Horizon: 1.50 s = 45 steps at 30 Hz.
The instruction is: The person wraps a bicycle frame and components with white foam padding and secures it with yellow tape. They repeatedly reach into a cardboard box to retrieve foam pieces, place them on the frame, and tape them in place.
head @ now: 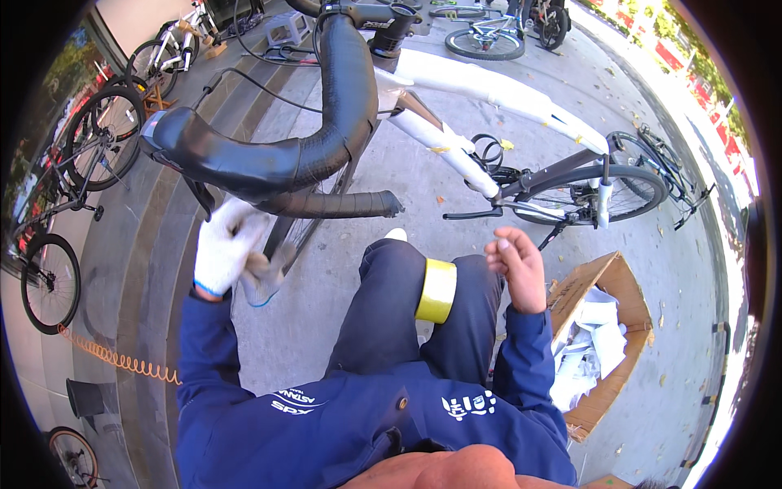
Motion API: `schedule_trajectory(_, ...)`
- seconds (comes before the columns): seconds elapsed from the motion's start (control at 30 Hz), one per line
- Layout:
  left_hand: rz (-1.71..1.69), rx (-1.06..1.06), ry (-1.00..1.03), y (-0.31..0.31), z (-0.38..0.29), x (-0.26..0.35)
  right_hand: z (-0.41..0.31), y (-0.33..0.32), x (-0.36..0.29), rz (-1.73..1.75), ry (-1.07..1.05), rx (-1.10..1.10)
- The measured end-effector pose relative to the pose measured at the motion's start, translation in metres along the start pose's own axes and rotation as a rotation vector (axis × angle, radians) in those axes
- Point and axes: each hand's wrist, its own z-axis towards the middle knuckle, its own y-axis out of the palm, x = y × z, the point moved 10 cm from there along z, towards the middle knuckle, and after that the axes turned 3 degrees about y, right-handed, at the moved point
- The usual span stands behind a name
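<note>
My left hand [227,247] wears a white knit work glove with a blue hem, below the black brake hood. From its fingers hangs a second, blurred work glove [264,278]. My right hand [519,266] is bare and raised above my right knee, fingers curled and thumb against them, nothing visible in it. Between my knees a roll of yellow tape [437,291] rests on edge. Just ahead is a road bike's drop handlebar [348,104] in black bar tape, its end ragged. The bike frame [482,76] is wrapped in white padding.
At the right stands an open cardboard box [602,391] with white packing scraps. Steps [137,293] run along the left, with an orange coiled hose [116,357] and several bicycles beyond. Another bicycle [486,40] lies on the pavement ahead, near a grey plastic stool [287,29].
</note>
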Motion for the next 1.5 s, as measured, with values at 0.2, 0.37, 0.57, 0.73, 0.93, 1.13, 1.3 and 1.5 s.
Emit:
schedule_trajectory(0.2,-0.564,0.196,-0.39,0.069,-0.104,-0.035,-0.062,-0.039,0.079,0.197,-0.067,0.348)
schedule_trajectory(0.37,-0.926,0.247,-0.307,0.122,-0.103,-0.047,-0.083,-0.027,0.069,0.056,-0.248,0.354)
schedule_trajectory(0.57,-1.456,0.02,-0.101,0.172,-0.06,0.003,-0.104,-0.029,0.069,0.015,-0.283,0.39)
schedule_trajectory(0.73,-1.391,-0.113,-0.083,0.238,-0.057,0.024,-0.148,-0.116,0.084,-0.703,-0.327,0.736)
schedule_trajectory(0.93,-1.467,-0.148,-0.16,0.254,-0.061,0.015,-0.261,-0.283,0.177,-1.001,0.023,1.041)
schedule_trajectory(1.13,-1.414,-0.137,-0.182,0.257,-0.056,0.017,-0.345,-0.434,0.263,-0.888,0.493,0.966)
schedule_trajectory(1.3,-1.363,-0.167,-0.212,0.267,-0.052,0.023,-0.327,-0.525,0.332,-0.204,0.586,1.139)
schedule_trajectory(1.5,-1.244,-0.119,-0.225,0.268,-0.044,0.033,-0.254,-0.581,0.408,-0.016,0.537,1.232)
